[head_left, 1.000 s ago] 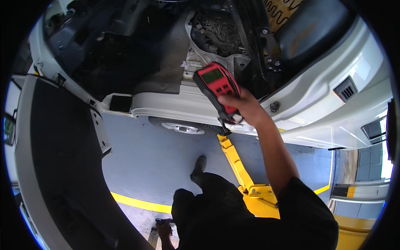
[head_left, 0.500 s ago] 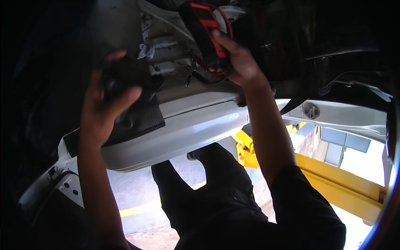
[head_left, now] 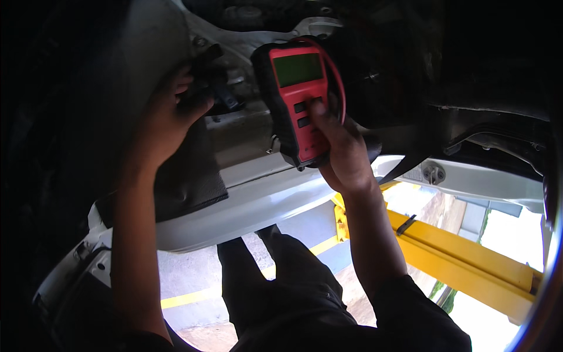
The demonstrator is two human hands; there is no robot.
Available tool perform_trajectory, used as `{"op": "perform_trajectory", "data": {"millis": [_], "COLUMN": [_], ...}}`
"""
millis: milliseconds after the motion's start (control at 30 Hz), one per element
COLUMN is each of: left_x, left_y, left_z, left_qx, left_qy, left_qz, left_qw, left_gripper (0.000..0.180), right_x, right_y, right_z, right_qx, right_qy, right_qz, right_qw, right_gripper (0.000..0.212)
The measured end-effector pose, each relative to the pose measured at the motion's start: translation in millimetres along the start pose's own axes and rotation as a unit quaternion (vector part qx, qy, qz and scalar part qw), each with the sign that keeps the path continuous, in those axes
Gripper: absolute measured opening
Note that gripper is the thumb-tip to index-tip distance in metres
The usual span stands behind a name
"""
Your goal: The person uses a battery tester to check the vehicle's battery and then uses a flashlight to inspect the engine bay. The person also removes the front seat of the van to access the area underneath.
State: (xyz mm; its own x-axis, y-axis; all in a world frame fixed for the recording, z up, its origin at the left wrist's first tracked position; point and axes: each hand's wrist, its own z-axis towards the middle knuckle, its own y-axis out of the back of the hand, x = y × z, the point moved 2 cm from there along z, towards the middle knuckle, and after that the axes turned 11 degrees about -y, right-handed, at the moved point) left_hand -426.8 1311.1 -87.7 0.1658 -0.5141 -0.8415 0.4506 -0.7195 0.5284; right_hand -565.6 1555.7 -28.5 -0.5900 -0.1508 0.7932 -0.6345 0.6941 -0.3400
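My right hand [head_left: 346, 149] grips a handheld tester [head_left: 308, 88] with a red face, a black edge, a greenish screen and a few dark buttons. The thumb rests at the buttons, and a red cable [head_left: 339, 76] loops along the tester's right side. To the left, my left hand [head_left: 164, 120] is closed around a black, clamp-like thing [head_left: 220, 91]. Deep shadow hides its full shape. That hand is above the dark textured cover [head_left: 193, 182], close to the metal panel of the vehicle's bay.
A white painted vehicle edge [head_left: 264, 205] curves across in front of my body. Beyond it at the right runs a yellow lift arm [head_left: 463, 252]. A black strut or strap [head_left: 399, 170] slants near my right forearm, and a yellow line [head_left: 187, 299] marks the floor.
The tester has come lower and turned, so its screen and buttons face me. My left hand has moved up and slightly right with the black thing.
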Motion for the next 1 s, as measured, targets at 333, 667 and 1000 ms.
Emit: {"op": "perform_trajectory", "data": {"millis": [333, 667, 1000], "left_x": [-94.4, -67.3, -52.4], "left_y": [-67.7, 74.6, 66.6], "left_z": [-101.4, -184.3, -137.9], "left_qx": [-0.086, -0.233, -0.298], "left_qy": [0.056, -0.028, 0.027], "left_qz": [-0.65, -0.596, -0.568], "left_qw": [0.753, 0.768, 0.767], "left_gripper": [0.07, 0.077, 0.071], "right_x": [20.7, 73.2, -13.8], "right_y": [-41.8, 29.7, 122.6], "right_z": [-64.4, -127.2, -236.8], "right_qx": [-0.082, -0.135, -0.136], "right_qy": [0.041, -0.024, -0.223], "right_qz": [-0.376, -0.57, -0.589], "right_qw": [0.922, 0.81, 0.765], "right_gripper": [0.045, 0.02, 0.022]}}
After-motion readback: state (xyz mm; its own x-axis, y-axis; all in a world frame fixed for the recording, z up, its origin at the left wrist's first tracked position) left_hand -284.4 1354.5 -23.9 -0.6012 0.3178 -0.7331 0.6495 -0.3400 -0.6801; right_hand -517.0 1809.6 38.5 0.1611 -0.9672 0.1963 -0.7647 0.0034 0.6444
